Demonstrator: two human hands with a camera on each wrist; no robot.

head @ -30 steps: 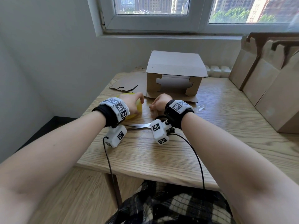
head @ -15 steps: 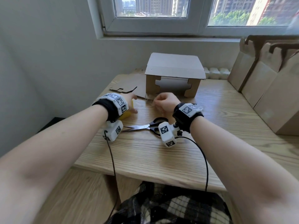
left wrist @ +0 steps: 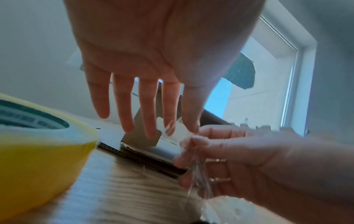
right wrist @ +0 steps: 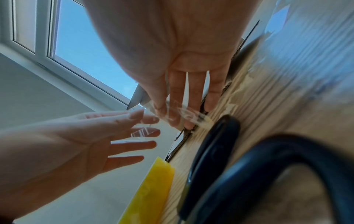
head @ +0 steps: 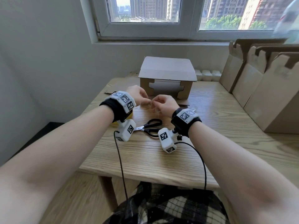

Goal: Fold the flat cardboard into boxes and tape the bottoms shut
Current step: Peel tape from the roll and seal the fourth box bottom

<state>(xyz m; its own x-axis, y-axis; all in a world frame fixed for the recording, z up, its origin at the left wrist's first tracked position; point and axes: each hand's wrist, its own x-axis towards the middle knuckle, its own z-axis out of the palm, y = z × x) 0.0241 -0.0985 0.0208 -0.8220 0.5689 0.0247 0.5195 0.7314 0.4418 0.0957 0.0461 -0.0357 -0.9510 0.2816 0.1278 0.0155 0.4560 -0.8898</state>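
Over the pale, grained wooden table (head: 210, 143), in the head view, we bring both hands together just in front of the brown corrugated cardboard box (head: 167, 78). It stands folded with a broad panel on top and a notched opening facing us; we see no tape on it, so by our reckoning the folding is done and the sealing is left. Our left hand (head: 137, 94) and right hand (head: 165, 104) meet at a thin, glossy strip of clear tape (head: 149, 103), the fingertips of each curled in to pinch it. Black-handled steel scissors (head: 149, 126) lie on the table just beneath our wrists. More plain brown cartons (head: 258, 88), already folded, stand along the right edge.

From the left wrist view, our left hand's fingers (left wrist: 122, 106) hang long and nearly straight, only the thumb side reaching the crinkled film; the right hand's fingers curl round the wrinkled strip, which hangs below them. Close by sits the thick yellow roll of tape (left wrist: 42, 163), smooth and waxy.

From the right wrist view, our right hand's thumb and first fingers nip the shiny film, while the left hand's fingers (right wrist: 132, 145) are spread, the film touching their tips. How firmly the left grips, we cannot tell.
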